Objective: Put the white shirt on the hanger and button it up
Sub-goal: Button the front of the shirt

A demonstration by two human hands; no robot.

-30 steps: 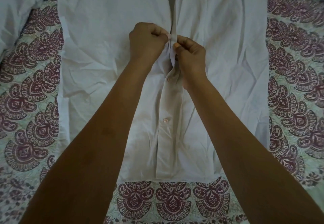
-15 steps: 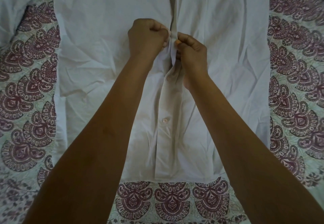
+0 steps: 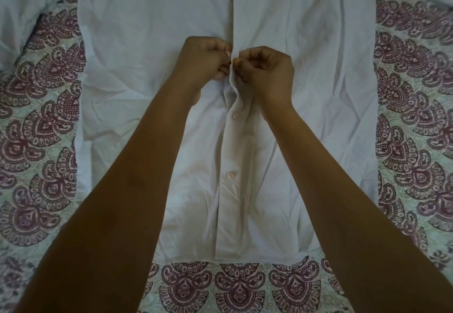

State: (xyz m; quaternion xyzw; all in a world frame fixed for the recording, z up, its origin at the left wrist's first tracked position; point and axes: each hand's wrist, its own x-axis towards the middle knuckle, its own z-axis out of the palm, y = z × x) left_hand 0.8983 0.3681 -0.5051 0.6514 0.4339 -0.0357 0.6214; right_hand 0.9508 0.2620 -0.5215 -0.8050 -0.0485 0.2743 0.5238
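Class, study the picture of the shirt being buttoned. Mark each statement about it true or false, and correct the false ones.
1. The shirt lies flat on a patterned bedsheet. True.
2. The left hand and right hand both pinch the placket. True.
3. The hands work at the shirt's bottom hem. False: they are about midway up the front, well above the hem.
4. Two fastened buttons, the upper button and lower button, show below the hands. True.
5. The shirt is black. False: it is white.
6. One hand rests on the bedsheet. False: both are on the shirt.
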